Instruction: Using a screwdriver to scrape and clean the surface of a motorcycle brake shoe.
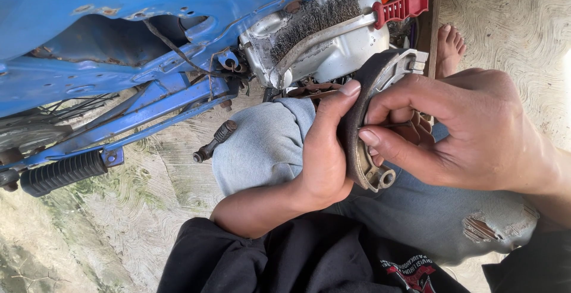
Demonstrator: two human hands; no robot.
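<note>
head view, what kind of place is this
Probably an informal outdoor motorbike repair spot: a blue motorcycle frame stands over bare patterned concrete ground, a red-handled wire brush rests on it, and both hands hold a curved grey brake shoe.

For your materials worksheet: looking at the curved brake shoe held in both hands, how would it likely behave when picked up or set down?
The brake shoe looks like cast metal with a bonded lining, so probably rigid and fairly heavy for its size. Its curved back suggests it might rock on a flat surface. The left hand and right hand pinch it easily, so the dull lining probably grips well.
</note>
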